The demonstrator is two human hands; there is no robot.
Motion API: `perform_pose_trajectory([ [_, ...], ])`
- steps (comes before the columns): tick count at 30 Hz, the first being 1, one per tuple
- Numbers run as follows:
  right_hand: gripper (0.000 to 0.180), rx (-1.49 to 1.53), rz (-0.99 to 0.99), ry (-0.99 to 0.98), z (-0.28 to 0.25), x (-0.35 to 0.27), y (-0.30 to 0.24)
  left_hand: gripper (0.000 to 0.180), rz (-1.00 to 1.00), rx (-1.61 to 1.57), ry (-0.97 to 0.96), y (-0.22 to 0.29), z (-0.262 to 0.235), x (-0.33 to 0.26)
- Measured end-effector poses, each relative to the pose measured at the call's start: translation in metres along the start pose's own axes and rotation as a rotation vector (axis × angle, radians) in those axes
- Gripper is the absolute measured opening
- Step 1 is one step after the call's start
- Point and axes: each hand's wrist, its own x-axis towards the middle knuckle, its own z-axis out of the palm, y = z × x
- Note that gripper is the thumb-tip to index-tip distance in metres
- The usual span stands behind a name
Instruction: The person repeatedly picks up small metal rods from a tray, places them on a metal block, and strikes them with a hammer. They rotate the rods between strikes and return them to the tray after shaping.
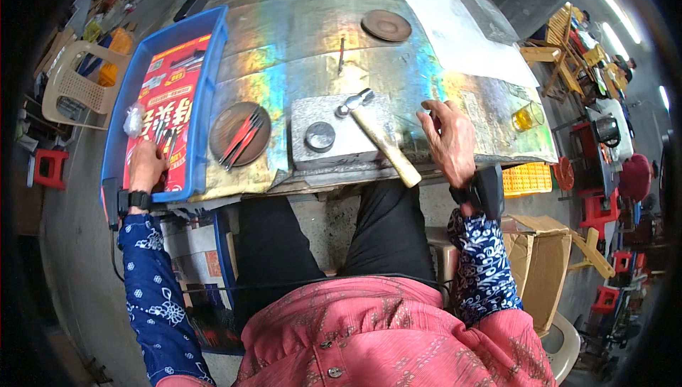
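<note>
My left hand (147, 165) reaches down into a blue plastic tray (214, 53) at the left of the table. Its fingers are bent together beside several slim tools (168, 140) on a red printed sheet (177, 96); what they grip is hidden. At the table's front edge, my right hand (453, 138) hovers with loosely curled fingers apart and nothing in them. Left of it, a hammer (380, 142) with a pale wooden handle rests on a grey block (341, 153). A small dark round piece (320, 136) sits on that block too.
A dark round plate (222, 128) holds red-handled tools (241, 140). Farther back are a second dark dish (386, 25), a thin dark stick (341, 55), white paper (455, 28) and a grey slab (488, 15). A glass of yellow liquid (527, 116) stands at the right edge.
</note>
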Motion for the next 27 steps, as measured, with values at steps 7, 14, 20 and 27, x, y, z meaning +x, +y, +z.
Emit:
perform_pose_trajectory([
  [7,0.024,-0.163,0.086,-0.060,0.023,0.049,0.059,0.018,-0.101,-0.330,-0.123,0.021,-0.011,-0.010],
  [14,0.016,-0.246,-0.022,-0.027,0.051,0.086,0.089,0.017,-0.095,-0.424,-0.162,0.028,-0.016,-0.015],
  [20,0.010,-0.297,-0.195,0.024,0.073,0.100,0.108,0.008,-0.004,-0.337,0.122,0.018,-0.013,-0.011],
  [27,0.032,-0.007,-0.462,0.122,0.095,0.122,0.129,0.015,-0.023,-0.634,0.323,0.023,-0.019,-0.017],
])
